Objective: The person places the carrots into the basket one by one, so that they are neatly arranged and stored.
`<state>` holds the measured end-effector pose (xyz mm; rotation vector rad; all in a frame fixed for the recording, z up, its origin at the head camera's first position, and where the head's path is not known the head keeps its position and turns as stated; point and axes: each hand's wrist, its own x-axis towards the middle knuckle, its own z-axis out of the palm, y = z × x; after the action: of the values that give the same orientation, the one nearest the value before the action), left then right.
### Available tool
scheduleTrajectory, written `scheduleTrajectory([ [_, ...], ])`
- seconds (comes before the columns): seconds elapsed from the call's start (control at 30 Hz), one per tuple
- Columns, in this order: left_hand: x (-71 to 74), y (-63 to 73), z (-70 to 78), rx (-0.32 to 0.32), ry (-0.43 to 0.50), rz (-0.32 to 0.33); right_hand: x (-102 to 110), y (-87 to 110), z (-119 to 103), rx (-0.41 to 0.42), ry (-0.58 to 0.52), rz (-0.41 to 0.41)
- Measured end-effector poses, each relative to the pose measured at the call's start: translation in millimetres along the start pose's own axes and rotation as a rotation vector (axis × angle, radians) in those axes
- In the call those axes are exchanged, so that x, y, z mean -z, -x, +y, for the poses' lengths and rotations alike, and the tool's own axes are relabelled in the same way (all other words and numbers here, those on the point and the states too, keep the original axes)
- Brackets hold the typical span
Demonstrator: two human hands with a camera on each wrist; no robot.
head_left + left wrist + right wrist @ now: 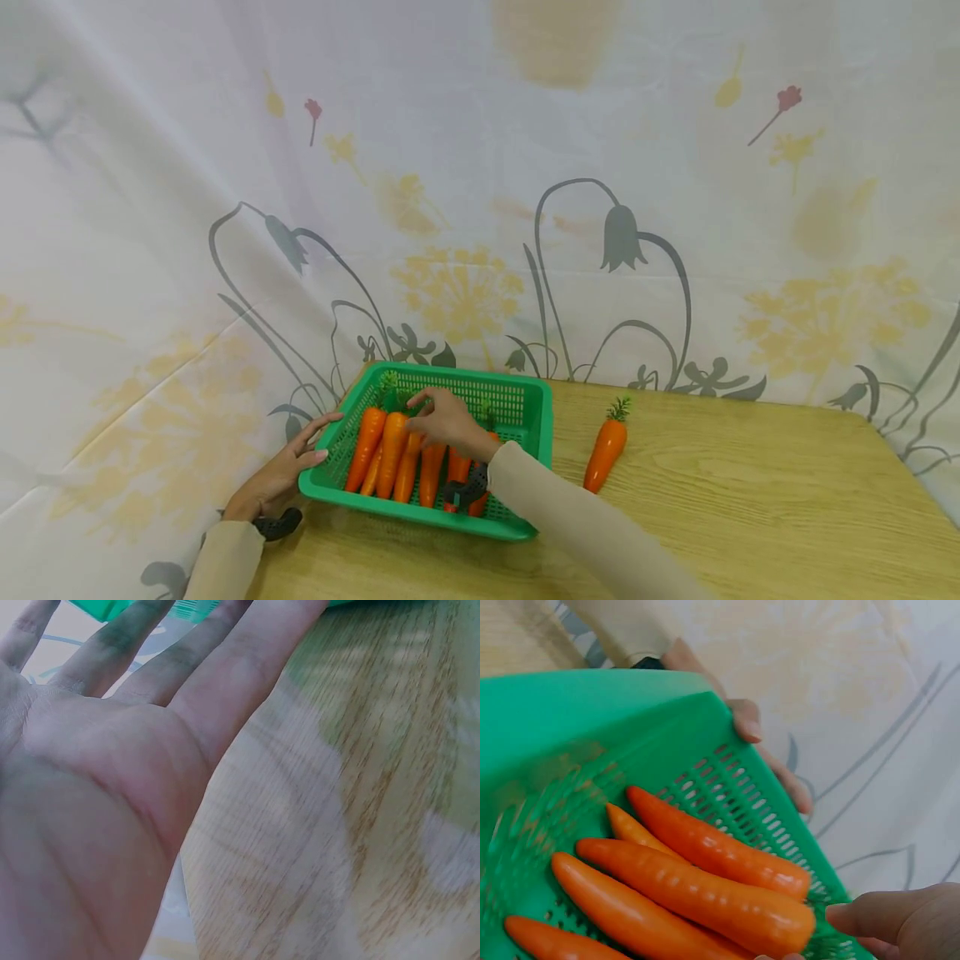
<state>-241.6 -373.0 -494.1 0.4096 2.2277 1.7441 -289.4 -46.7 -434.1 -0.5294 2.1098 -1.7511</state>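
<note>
A green plastic basket (546, 425) with slotted walls holds several orange carrots (365, 450) with green leafy tops. Over it reaches my right hand (447, 421), at the leafy end of one carrot (697, 889). Its thumb (877, 911) lies beside that carrot's thick end, with other fingertips just showing at the frame's bottom and a gap between them. On the basket's left rim rests my left hand (279, 475), fingers stretched out straight; the left wrist view shows its palm (112, 750) and the fingers reaching toward the green plastic.
One loose carrot (606, 454) with a leafy top lies on the wooden table (750, 492), right of the basket. A floral-printed cloth (480, 183) hangs behind the table and along its left side. Dark bands (277, 525) sit on both wrists.
</note>
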Motion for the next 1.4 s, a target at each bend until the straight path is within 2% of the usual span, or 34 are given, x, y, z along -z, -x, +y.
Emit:
scheduleTrajectory([
  [0.27, 0.5, -2.3, 3.1, -0.011, -0.007, -0.004, 45.6, 15.6, -15.1, 0.045, 0.038, 0.003],
  [0.5, 0.7, -2.9, 5.4, -0.006, -0.001, -0.011, 84.5, 36.3, -17.0, 0.096, 0.119, 0.053],
  [0.73, -0.2, -5.2, 5.9, -0.028, -0.007, -0.016, 116.5, 54.8, -17.4, 0.141, 0.136, 0.11],
  [0.97, -0.2, -1.1, 7.0, -0.014, -0.026, -0.02, 148.9, 77.3, -10.8, 0.137, 0.152, 0.128],
  [1.27, -2.3, 1.5, 6.9, 0.008, 0.065, -0.044, 185.5, 104.4, 4.4, 0.115, 0.181, 0.186],
  [1.4, -3.8, 1.2, 6.4, 0.008, 0.059, -0.043, 201.0, 117.4, 13.2, 0.092, 0.175, 0.207],
])
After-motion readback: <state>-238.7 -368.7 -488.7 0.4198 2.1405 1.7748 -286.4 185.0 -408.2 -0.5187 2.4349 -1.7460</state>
